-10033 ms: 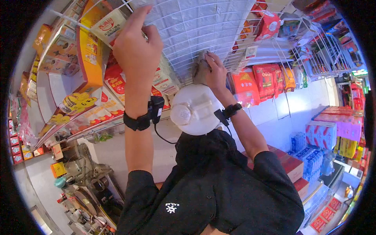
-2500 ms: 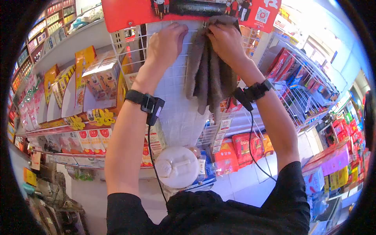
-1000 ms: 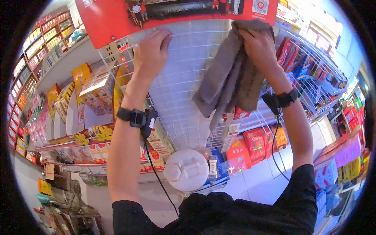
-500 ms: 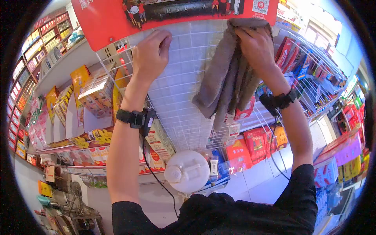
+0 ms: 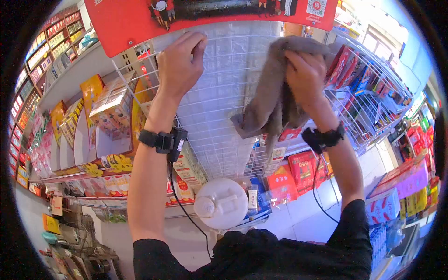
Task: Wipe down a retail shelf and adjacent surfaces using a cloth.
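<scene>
A white wire grid rack (image 5: 219, 100) stands upright in front of me, under a red printed sign (image 5: 126, 23). My left hand (image 5: 179, 63) is closed with curled fingers on the rack's upper left wires. My right hand (image 5: 305, 77) grips a grey-brown cloth (image 5: 268, 95) near the rack's upper right. The cloth hangs in folds below the fingers, and its lower end is blurred by motion. Part of the cloth lies across the wires. Both wrists wear black straps, the left one carrying a small black box.
Shelves with boxed goods (image 5: 112, 109) line the left side. At right stands a wire basket rack (image 5: 368, 98) of packets. Below the grid are a round white lid-like object (image 5: 221, 205), a small white tube (image 5: 252, 197) and red packages (image 5: 303, 172). Black cables hang from both wrists.
My right hand has moved down a little with the cloth, whose folds have bunched and swung. My left hand keeps its place on the rack. The view has shifted slightly.
</scene>
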`<state>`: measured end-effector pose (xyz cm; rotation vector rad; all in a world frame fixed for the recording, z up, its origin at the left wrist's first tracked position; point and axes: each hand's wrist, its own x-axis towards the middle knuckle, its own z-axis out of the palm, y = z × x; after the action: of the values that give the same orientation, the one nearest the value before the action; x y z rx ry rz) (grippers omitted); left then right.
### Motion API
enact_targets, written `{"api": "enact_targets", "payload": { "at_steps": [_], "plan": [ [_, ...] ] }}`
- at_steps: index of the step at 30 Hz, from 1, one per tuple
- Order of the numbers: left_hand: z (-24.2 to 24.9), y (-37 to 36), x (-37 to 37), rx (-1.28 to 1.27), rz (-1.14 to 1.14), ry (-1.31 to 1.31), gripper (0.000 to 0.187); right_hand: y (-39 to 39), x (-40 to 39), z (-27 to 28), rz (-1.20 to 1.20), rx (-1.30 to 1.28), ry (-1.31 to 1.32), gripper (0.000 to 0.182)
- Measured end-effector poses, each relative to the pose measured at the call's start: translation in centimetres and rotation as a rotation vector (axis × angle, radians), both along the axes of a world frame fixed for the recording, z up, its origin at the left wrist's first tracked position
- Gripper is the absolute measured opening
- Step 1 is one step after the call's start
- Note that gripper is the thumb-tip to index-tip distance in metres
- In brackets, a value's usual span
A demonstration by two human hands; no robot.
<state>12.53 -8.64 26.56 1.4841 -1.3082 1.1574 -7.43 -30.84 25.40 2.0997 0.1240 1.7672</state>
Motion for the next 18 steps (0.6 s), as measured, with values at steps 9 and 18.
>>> {"api": "enact_targets", "payload": {
  "at_steps": [9,18],
  "plan": [
    [0.2,0.4,-0.2,0.002,0.000,-0.006,0.009,5.7,6.2,0.3,0.118,0.129,0.205,0.027],
    [-0.6,0.3,-0.8,0.006,0.028,0.002,0.021,4.9,5.9,0.7,0.117,0.112,0.259,0.024]
  ]
}}
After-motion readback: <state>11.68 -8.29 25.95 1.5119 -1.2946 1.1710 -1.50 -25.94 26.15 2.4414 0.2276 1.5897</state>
